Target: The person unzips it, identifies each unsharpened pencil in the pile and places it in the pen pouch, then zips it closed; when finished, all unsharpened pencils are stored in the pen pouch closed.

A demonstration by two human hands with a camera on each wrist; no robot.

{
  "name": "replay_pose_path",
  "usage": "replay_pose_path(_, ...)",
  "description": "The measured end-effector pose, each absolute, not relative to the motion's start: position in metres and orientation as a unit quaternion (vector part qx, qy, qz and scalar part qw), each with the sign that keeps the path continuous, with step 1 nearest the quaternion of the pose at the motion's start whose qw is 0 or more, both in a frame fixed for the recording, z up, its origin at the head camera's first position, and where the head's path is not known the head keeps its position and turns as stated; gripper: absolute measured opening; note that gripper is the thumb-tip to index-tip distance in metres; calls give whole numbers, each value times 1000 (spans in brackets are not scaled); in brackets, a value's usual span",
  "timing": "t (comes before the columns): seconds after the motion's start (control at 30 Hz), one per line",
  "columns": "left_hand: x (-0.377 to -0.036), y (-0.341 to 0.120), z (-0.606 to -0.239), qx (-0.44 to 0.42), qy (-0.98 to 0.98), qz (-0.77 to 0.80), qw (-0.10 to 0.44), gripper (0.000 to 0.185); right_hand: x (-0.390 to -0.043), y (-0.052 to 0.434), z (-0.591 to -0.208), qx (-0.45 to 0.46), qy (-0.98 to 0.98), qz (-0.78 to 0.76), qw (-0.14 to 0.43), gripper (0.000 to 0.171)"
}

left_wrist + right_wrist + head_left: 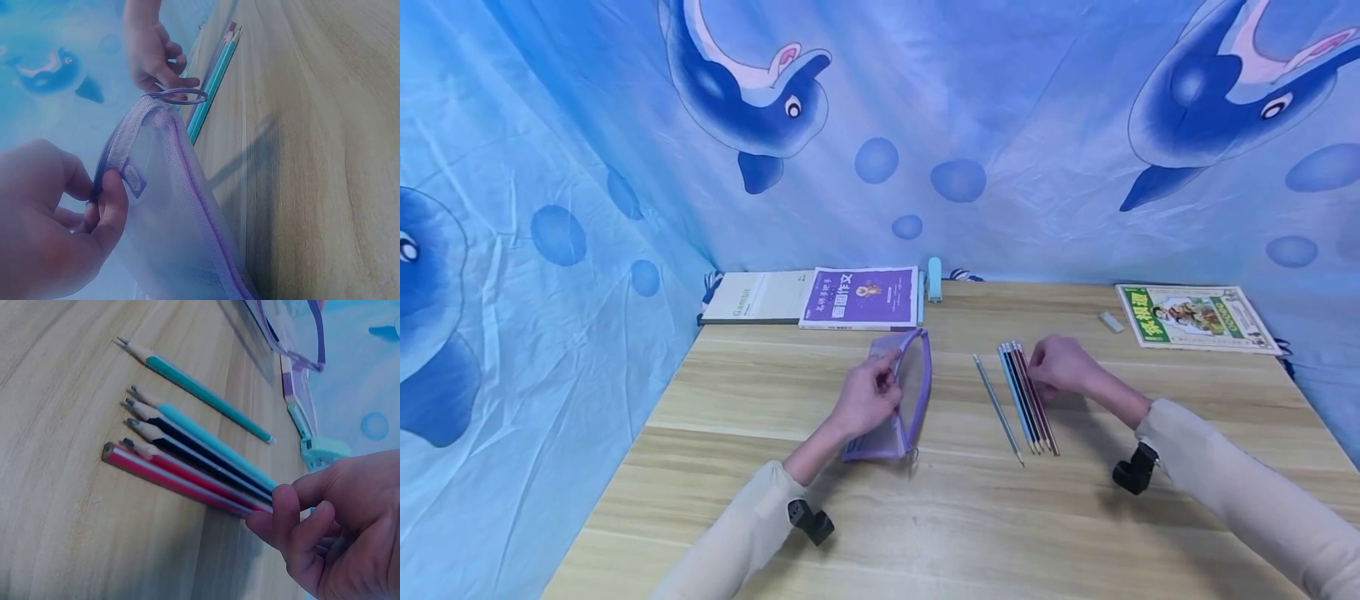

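With thumb and fingers, my left hand [867,400] pinches the edge of a purple-trimmed mesh pencil case [178,219], whose zip mouth gapes toward the right. A metal-like ring hangs at its near corner. To the right of it lies a row of pencils [212,450], light blue, black and red, side by side with their tips toward me. One green pencil [206,397] lies apart, on the left of the row. My right hand [1063,367] has its fingertips at the red pencils [194,481], fingers bent; whether they grip is hidden.
Along the back of the table lie a pale book [760,296], a purple book [861,298] and a light blue stapler [934,279]. An eraser [1111,322] sits beside a green-covered magazine [1198,318] at the back right. A dolphin-print cloth [1037,125] hangs behind.
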State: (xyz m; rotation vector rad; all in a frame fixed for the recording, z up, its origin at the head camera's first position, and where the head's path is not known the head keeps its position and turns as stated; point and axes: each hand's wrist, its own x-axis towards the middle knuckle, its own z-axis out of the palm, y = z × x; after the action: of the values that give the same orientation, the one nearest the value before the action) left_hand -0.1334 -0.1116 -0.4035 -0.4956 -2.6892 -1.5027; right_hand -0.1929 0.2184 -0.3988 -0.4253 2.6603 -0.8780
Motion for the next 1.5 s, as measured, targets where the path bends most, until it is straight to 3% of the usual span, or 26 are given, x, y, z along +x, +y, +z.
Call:
replay_pose_path(0.73, -134, -111, -405, -147, -865, -480, 7, 62, -198, 224, -415, -144, 924, -308, 173, 14)
replay_pose_path(1.27, -135, -110, -408, -157, -863, -480, 12, 62, -201, 219, -418, -131, 952, -227, 155, 43)
replay_pose_path(1.5, -135, -110, -408, -153, -863, -482, 8, 62, -201, 217, -417, -113, 962, -203, 141, 16)
